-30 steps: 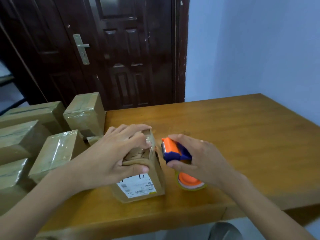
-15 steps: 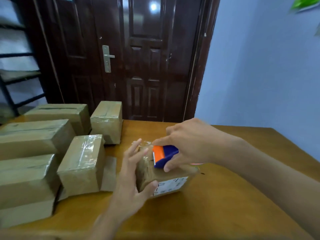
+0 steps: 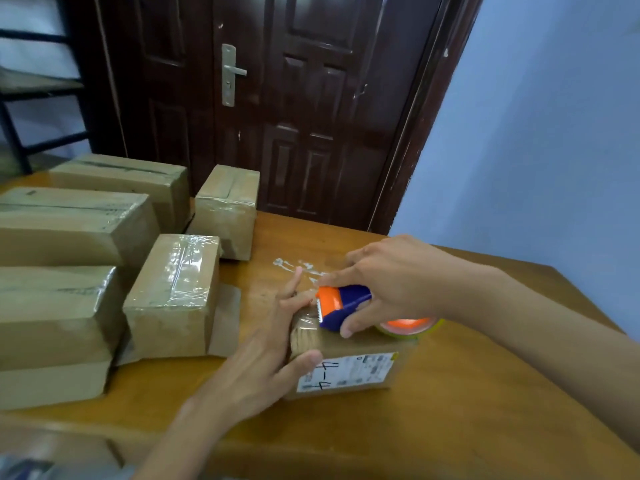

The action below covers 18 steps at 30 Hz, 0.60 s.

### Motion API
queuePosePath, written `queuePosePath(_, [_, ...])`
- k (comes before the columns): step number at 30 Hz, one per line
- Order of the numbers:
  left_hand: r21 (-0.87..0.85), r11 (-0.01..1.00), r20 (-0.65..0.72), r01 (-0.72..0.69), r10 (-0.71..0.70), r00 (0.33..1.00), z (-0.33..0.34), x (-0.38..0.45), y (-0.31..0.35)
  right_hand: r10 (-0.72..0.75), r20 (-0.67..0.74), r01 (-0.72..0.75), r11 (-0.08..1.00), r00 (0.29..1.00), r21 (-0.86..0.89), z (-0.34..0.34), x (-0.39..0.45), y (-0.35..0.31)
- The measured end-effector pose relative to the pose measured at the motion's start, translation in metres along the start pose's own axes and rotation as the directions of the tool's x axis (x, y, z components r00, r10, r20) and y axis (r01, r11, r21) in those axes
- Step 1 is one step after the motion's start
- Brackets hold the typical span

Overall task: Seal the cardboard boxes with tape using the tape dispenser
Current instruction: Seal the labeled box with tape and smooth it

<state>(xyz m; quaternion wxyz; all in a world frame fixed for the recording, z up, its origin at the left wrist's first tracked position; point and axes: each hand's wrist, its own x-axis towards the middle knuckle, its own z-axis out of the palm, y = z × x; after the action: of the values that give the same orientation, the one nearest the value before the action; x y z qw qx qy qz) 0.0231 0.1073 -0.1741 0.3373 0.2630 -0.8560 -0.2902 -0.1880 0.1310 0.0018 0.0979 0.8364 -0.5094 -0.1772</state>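
The table [image 3: 485, 410] carries a group of cardboard boxes along its left side. Those boxes [image 3: 69, 230] show glossy tape over their tops, most clearly the upright one [image 3: 173, 292] nearest the middle and the small one [image 3: 227, 209] behind it, so they look sealed already. Whether every seam on them is covered cannot be told from here.

The box in work [image 3: 346, 368] lies near the front edge, label side facing the camera, just right of the sealed group. Clear tape shines over its left end, and a loose crinkled strip lies on the table behind it. The rest of its top is hidden under the hands, so how much of the seam is taped cannot be seen.

The left hand [image 3: 270, 358] grips the box's left end, thumb on the front face, fingers reaching over the top. The right hand [image 3: 391, 282] is clenched round the orange and blue dispenser [image 3: 341, 304], whose toothed blade sits on the box's top left edge, the roll trailing to the right.

My judgement: this looks like the last unsealed box in view, with its strip being laid or cut, and any other seams of it left to do.
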Motion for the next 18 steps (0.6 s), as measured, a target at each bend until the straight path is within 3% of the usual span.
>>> queuePosePath(6, [-0.032,0.997,-0.086,-0.077,0.074,0.994,0.01,-0.005,-0.001,0.005,-0.01,-0.006,1.0,1.0,-0.027,0.006,-0.007,-0.007])
queuePosePath(18, [-0.132,0.984,-0.111,-0.117,0.103,0.988,0.015,-0.003,-0.01,0.065,0.049,-0.063,0.997,0.997,-0.047,0.018,-0.031,0.021])
